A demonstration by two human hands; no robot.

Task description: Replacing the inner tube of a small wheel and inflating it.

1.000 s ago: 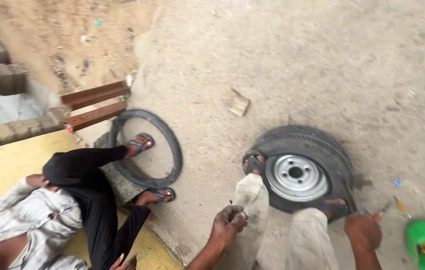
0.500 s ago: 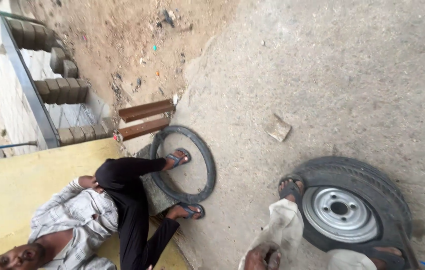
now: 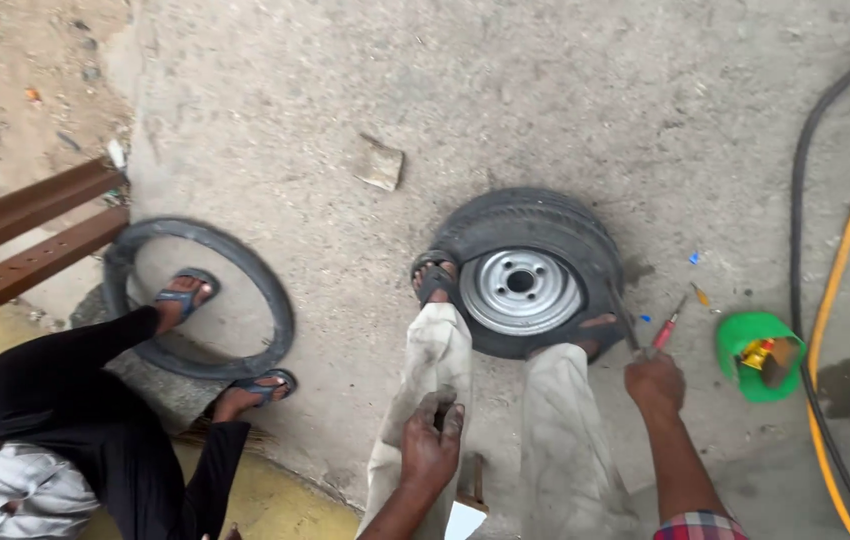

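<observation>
A small black tyre on a silver steel rim (image 3: 523, 285) lies flat on the concrete floor (image 3: 565, 90), near its middle, with the person's two sandalled feet pressed on its near edge. The right hand (image 3: 654, 380) sits just beside the tyre's right flank, fingers curled tight around a red-handled tool (image 3: 667, 326) that points up along the rubber. The left hand (image 3: 432, 445) rests on the left trouser leg (image 3: 423, 390), fingers loosely bent, clasping nothing. A green tub (image 3: 757, 355) stands to the right, beside a yellow hose (image 3: 840, 260).

You're at a roadside tyre repair spot: wheel w/ steel rim (image 3: 523, 285) center frame, loose tyre (image 3: 275, 300) at left, hoses (image 3: 825, 250) right edge, bare concrete ground (image 3: 505, 90).
</observation>
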